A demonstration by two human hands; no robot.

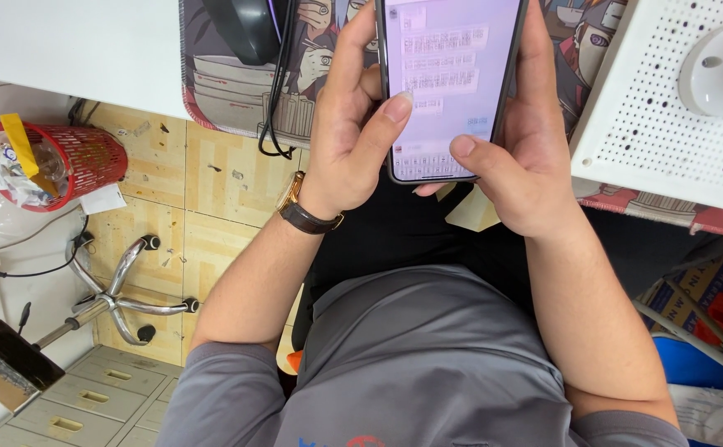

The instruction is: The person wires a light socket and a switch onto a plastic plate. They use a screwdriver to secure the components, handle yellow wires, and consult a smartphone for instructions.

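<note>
At far left, a red wastebasket (pixel 64 161) stuffed with wrappers stands on the tiled floor (pixel 213 190), near a chrome chair base (pixel 122 294). The left hand (pixel 353 141), with a brown-strapped watch (pixel 304 211) on its wrist, has its grip wrapped around the left edge of a phone (pixel 448 83), thumb resting on the lit screen. The right hand (pixel 527 157) grips the right edge, thumb over the keyboard. The phone is held above the lap, at the desk (pixel 72 50) edge. At right, a white perforated board (pixel 667 124) lies on the desk.

Phone (pixel 448 83): glossy glass. Watch strap (pixel 308 218): probably leather. Chair base (pixel 122 296): polished metal. Bin (pixel 80 157): red plastic mesh.
</note>
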